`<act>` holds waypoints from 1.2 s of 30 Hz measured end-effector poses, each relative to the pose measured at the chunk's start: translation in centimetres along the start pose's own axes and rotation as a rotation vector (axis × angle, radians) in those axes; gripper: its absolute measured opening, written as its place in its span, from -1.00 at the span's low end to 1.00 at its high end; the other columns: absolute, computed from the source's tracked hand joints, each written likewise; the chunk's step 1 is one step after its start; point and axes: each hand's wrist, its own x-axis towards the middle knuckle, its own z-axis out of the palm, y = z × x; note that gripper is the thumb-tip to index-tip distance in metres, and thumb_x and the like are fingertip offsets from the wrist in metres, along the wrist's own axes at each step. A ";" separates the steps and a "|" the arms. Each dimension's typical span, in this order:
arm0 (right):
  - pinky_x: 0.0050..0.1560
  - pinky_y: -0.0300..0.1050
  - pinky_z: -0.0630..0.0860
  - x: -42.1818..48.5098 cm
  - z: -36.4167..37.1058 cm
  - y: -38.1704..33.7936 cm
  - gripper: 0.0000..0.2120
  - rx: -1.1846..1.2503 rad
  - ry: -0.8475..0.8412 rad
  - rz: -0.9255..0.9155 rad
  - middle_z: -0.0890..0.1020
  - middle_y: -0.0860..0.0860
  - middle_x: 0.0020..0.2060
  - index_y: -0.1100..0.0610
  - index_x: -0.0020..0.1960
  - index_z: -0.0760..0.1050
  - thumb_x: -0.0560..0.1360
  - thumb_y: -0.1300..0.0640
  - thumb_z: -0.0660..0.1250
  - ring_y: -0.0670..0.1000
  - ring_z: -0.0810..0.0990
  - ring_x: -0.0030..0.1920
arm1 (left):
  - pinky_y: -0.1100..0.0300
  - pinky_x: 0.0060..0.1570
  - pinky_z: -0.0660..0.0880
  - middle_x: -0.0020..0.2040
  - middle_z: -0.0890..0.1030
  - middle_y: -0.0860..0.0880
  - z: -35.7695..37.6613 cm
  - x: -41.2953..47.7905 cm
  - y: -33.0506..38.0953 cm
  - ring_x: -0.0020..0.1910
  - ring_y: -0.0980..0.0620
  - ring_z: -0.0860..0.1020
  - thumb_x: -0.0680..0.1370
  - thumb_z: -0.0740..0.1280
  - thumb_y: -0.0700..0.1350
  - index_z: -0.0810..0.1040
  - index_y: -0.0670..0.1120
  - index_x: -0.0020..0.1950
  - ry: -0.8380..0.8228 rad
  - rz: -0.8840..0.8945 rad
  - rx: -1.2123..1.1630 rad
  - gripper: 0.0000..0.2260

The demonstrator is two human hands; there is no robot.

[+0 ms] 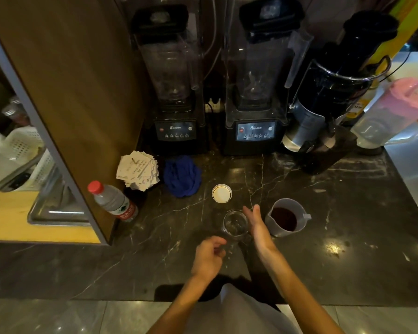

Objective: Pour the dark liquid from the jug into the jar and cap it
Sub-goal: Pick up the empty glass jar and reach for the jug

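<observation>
Centrally, the jar (pixel 235 224) stands upright and open-mouthed on the dark counter (pixel 348 249), apparently empty. My right hand (pixel 256 226) lies along the jar's right side, fingers straight and together, holding nothing. My left hand (pixel 210 255) sits at the jar's near-left side with fingers curled; whether it actually grips the glass I cannot tell. Just right of the jar, beyond that flat hand, the jug (pixel 285 220) holds the dark liquid (pixel 284 219), its handle turned away from the jar. Just behind the jar, the lid (pixel 221 193) lies flat. Farther behind and to the left lie a blue cloth (pixel 182 175) and a pile of paper slips (pixel 138 169).

Hazards, as I judge them: the jar's mouth looks narrower than the jug's, so a hurried tilt could run liquid down the glass. An unsteadied jar could slide or tip when the jug's rim touches it
</observation>
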 end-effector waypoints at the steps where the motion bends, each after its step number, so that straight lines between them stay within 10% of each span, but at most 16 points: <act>1: 0.49 -0.01 0.09 0.0 -0.2 0.2 -0.35 0.014 0.015 -0.014 0.26 -0.01 0.58 -0.04 0.58 0.22 0.62 -0.33 -0.14 -0.05 0.20 0.54 | 0.55 -0.08 0.46 0.17 0.53 0.01 -0.7 0.3 -0.2 0.18 0.10 0.55 0.52 0.29 -0.50 0.58 -0.12 0.19 0.022 -0.009 -0.024 -0.62; 7: 0.51 0.02 0.13 -1.5 -0.9 2.6 -0.41 0.075 0.107 -0.025 0.34 0.06 0.54 0.03 0.57 0.24 0.65 -0.23 -0.06 0.06 0.25 0.55 | 0.05 0.45 0.37 0.49 0.33 -0.04 -4.4 2.9 0.2 0.51 -0.02 0.30 0.47 0.24 -0.52 0.42 0.05 0.43 -0.032 0.065 0.036 -0.35; 13: 0.51 -0.04 0.11 -2.1 -0.8 2.3 -0.41 0.035 0.059 -0.041 0.35 0.06 0.54 0.10 0.56 0.25 0.67 -0.18 -0.14 0.05 0.26 0.55 | -0.06 0.41 -0.44 0.63 0.13 0.00 -3.4 4.7 1.2 0.61 0.00 -0.09 0.57 0.37 -0.11 -0.03 0.23 0.60 -0.349 0.098 0.303 -0.23; 20: 0.25 0.08 0.44 -3.3 -0.5 2.9 -0.55 -0.019 0.105 0.024 0.57 0.03 0.28 -0.19 0.47 0.28 0.64 -0.24 -0.06 0.09 0.66 0.14 | -0.07 0.50 0.26 0.53 0.32 -0.12 -2.9 3.5 1.7 0.53 -0.06 0.28 0.53 0.22 -0.49 0.25 -0.07 0.55 -0.076 -0.002 -0.062 -0.36; 25: 0.46 0.17 0.31 -4.0 -0.5 3.6 -0.42 0.079 0.024 0.023 0.27 0.01 0.57 -0.16 0.59 0.10 0.61 -0.29 -0.04 0.18 0.36 0.50 | 0.52 0.33 0.22 0.47 0.24 0.13 -2.9 0.6 1.0 0.47 0.32 0.21 0.49 0.35 -0.42 0.14 0.06 0.53 -0.398 0.149 -0.060 -0.26; 28: 0.41 0.08 0.36 -4.6 0.3 3.7 -0.57 0.094 -0.002 0.038 0.34 0.04 0.54 -0.22 0.45 0.25 0.63 -0.25 -0.05 0.14 0.36 0.50 | 0.24 0.51 0.03 0.54 0.03 0.11 -2.3 0.7 -0.1 0.54 0.17 0.00 0.50 0.43 -0.31 -0.14 -0.03 0.62 -0.423 0.153 0.035 -0.08; 31: 0.40 -0.02 0.33 -5.1 0.7 3.5 -0.64 -0.032 0.024 -0.004 0.47 -0.05 0.41 -0.31 0.21 0.39 0.55 -0.33 -0.06 0.05 0.42 0.44 | 0.00 0.55 0.13 0.58 0.16 0.03 -2.3 1.9 -0.1 0.56 0.06 0.13 0.46 0.51 -0.19 -0.08 0.00 0.63 -0.405 0.133 0.032 -0.04; 36: 0.50 0.00 0.27 -4.3 0.7 2.2 -0.58 0.074 0.011 -0.038 0.48 -0.04 0.40 -0.12 0.36 0.42 0.67 -0.19 -0.08 -0.04 0.38 0.45 | -0.02 0.47 0.26 0.50 0.34 0.03 -3.0 4.6 1.2 0.50 0.02 0.28 0.41 0.55 -0.03 0.07 0.17 0.57 -0.451 0.136 0.185 -0.12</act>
